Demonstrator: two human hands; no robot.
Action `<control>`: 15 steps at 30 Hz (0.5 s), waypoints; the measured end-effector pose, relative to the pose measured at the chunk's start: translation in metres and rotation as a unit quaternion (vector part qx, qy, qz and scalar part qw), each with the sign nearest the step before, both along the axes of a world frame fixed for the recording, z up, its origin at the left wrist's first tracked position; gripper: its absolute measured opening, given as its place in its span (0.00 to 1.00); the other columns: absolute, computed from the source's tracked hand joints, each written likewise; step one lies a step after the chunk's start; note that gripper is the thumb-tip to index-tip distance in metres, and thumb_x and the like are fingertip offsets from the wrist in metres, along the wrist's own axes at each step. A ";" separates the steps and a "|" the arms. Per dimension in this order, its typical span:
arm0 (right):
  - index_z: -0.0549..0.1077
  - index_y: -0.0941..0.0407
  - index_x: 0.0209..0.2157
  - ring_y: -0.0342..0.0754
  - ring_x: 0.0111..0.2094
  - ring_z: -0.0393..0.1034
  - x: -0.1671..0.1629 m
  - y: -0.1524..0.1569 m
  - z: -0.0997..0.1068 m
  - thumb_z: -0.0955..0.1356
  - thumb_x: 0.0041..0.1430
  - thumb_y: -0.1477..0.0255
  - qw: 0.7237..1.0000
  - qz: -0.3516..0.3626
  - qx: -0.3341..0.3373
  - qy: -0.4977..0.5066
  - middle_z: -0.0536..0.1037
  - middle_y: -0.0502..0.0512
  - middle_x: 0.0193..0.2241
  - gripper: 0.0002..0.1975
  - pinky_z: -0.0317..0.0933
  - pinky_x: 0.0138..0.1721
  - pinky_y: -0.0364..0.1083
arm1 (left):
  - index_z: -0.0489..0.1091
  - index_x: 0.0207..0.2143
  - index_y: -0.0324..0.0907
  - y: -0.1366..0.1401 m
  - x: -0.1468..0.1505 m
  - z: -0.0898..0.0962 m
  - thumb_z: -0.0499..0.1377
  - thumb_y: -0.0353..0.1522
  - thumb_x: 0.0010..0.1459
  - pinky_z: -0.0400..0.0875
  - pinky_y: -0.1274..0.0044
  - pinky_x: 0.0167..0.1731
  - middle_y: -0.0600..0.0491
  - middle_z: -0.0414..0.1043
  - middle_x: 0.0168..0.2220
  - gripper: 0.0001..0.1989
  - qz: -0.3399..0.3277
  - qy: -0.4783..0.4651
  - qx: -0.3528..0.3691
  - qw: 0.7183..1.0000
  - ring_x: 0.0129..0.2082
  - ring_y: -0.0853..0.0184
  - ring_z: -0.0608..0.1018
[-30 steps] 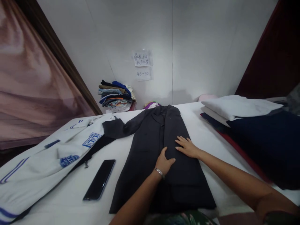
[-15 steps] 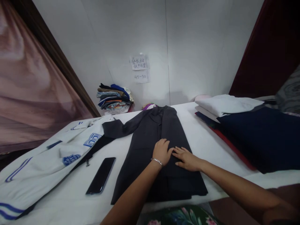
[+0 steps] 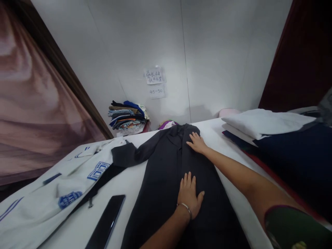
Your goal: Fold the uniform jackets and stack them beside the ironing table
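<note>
A dark jacket [image 3: 162,180] lies spread on the white table, its collar toward the wall. One sleeve [image 3: 135,152] stretches out to the left and rests by a white garment. My left hand [image 3: 188,193], with a bracelet at the wrist, lies flat on the jacket's middle, fingers spread. Farther up, my right hand [image 3: 197,142] rests on the jacket near its right shoulder, fingers stretched out. Neither hand grips the cloth. The jacket's lower edge runs out of view.
A white garment with blue prints [image 3: 57,193] covers the table's left side. A black phone [image 3: 107,221] lies left of the jacket. Folded clothes [image 3: 293,155] are stacked at the right, another pile [image 3: 128,117] stands by the wall. Handwritten papers [image 3: 156,83] hang above.
My right hand has moved up the jacket to near the shoulder. My left hand now lies flat, lower in view and slightly right. The view has shifted, with the wall signs lower.
</note>
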State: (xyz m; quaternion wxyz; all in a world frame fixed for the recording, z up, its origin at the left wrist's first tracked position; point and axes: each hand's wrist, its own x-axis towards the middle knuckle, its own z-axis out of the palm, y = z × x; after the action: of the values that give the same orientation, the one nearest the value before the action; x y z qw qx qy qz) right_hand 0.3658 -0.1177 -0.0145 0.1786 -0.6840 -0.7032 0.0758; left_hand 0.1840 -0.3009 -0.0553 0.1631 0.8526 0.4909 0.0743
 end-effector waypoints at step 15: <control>0.51 0.56 0.64 0.57 0.66 0.36 -0.020 0.081 -0.044 0.51 0.60 0.48 0.991 0.066 -0.110 -0.031 0.47 0.61 0.66 0.38 0.33 0.61 0.61 | 0.51 0.64 0.36 0.004 -0.003 -0.017 0.50 0.43 0.58 0.41 0.56 0.63 0.47 0.36 0.67 0.35 0.003 -0.053 -0.042 0.998 0.66 0.52 0.41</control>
State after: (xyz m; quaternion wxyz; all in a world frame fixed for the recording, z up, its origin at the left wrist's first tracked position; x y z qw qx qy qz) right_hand 0.3457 -0.0362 -0.0582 0.0749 -0.6534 -0.7396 0.1429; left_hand 0.1814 -0.2968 -0.0724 0.2241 0.8384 0.4869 0.0995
